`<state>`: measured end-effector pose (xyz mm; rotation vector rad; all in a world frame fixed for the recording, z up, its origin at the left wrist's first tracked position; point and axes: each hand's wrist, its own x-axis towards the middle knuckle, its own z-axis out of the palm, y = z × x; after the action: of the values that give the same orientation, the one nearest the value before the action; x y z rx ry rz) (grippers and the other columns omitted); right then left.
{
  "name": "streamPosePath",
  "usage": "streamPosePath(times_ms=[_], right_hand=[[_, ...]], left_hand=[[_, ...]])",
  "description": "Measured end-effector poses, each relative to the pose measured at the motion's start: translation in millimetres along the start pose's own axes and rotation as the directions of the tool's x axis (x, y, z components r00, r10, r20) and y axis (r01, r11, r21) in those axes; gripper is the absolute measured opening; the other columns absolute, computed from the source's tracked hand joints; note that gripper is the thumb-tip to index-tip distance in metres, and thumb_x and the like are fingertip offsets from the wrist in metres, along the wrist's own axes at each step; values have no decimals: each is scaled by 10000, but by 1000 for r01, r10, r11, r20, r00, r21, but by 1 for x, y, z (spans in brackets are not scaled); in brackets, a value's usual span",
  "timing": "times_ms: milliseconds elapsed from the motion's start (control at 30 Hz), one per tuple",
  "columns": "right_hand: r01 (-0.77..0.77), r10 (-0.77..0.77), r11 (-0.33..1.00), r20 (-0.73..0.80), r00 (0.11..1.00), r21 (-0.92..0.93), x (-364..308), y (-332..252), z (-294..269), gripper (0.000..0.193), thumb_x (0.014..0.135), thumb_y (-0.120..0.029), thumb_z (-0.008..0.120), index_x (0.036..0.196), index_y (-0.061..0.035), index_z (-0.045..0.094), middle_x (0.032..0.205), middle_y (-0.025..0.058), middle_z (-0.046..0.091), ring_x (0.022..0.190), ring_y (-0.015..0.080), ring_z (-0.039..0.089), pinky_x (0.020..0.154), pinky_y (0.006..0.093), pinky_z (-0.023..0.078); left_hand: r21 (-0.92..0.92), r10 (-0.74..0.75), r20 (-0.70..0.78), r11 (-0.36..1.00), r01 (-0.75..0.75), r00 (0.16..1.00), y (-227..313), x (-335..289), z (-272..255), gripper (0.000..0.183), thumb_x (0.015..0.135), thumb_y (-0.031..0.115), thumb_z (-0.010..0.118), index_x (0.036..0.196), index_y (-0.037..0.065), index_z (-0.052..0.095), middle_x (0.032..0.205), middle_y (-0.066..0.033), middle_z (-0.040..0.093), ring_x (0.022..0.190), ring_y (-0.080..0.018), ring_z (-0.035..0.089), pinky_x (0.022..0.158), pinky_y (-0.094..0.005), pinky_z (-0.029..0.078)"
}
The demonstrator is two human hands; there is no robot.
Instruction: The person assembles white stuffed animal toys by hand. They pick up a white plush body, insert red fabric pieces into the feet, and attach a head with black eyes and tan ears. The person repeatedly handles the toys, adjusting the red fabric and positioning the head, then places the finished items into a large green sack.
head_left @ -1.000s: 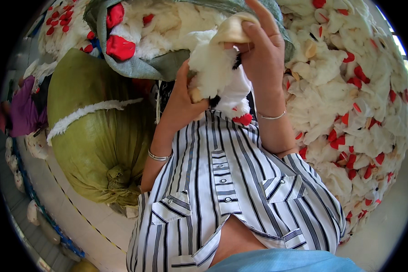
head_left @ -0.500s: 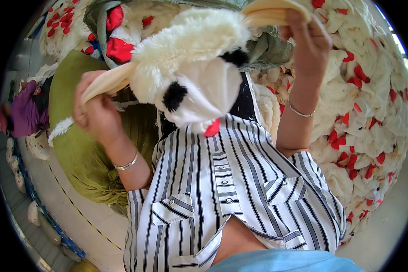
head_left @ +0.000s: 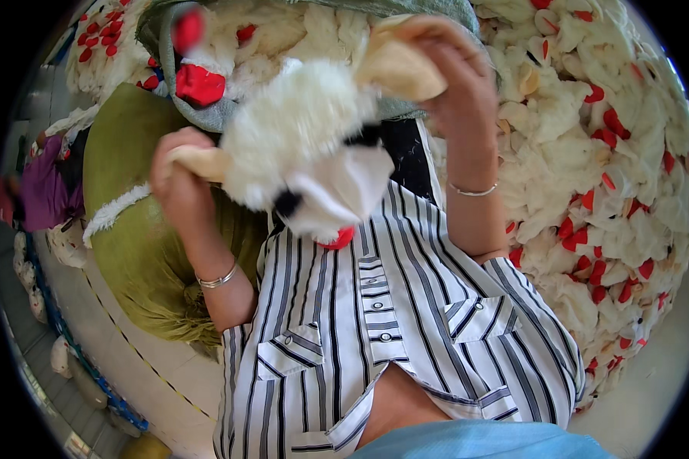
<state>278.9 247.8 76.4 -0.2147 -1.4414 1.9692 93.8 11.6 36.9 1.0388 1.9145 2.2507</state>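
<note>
Between my hands hangs a limp plush animal head, with cream fur on top, a smooth white muzzle, black eye patches and a red piece at its lower end. My left hand is closed on one peach-coloured ear. The other, larger ear is in the grip of my right hand, whose fingertips are partly hidden behind it. The head is tilted, its lower end close to the front of my striped shirt. Motion blurs the fur and hands slightly.
Beyond the head lies an open grey-green sack with white and red plush pieces. A large heap of similar pieces fills the right side. At left sits a stuffed olive-green sack, with a purple cloth farther left.
The plush head has come down and a little left, tilting more. My right hand has moved left and slightly down with its ear; my left hand has shifted slightly right.
</note>
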Motion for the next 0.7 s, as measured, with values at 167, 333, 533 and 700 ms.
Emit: streamPosePath(times_ms=[167,333,533,700], right_hand=[[49,-29,979,-101,994,199,2,20,-26,191,964,-39,459,1026,12,633,844,52,637,652,75,577,526,191,464],[-120,116,993,138,984,22,-8,32,-2,229,968,-51,454,1108,28,616,925,58,651,785,107,614,681,237,502],[80,-58,993,231,971,-87,-5,23,25,272,939,32,462,1184,37,581,1042,79,653,972,127,636,832,257,504],[90,-37,986,340,940,-142,0,11,44,201,963,-31,506,1108,68,604,900,93,699,911,146,670,812,252,526]], left_hand=[[112,-340,-158,927,359,927,-38,8,-42,192,854,45,418,843,-9,602,775,4,551,687,-68,486,593,-198,390],[542,-396,137,797,266,908,-87,5,-59,218,859,75,441,924,-21,625,784,-49,619,729,-155,559,699,-288,459],[590,46,45,805,-63,998,-32,9,-5,434,856,94,575,1276,22,496,1225,-165,560,1142,-294,533,968,-394,409],[380,56,480,886,-265,875,17,-14,56,375,818,135,685,1156,25,566,1054,-123,628,1013,-233,597,896,-375,449]])
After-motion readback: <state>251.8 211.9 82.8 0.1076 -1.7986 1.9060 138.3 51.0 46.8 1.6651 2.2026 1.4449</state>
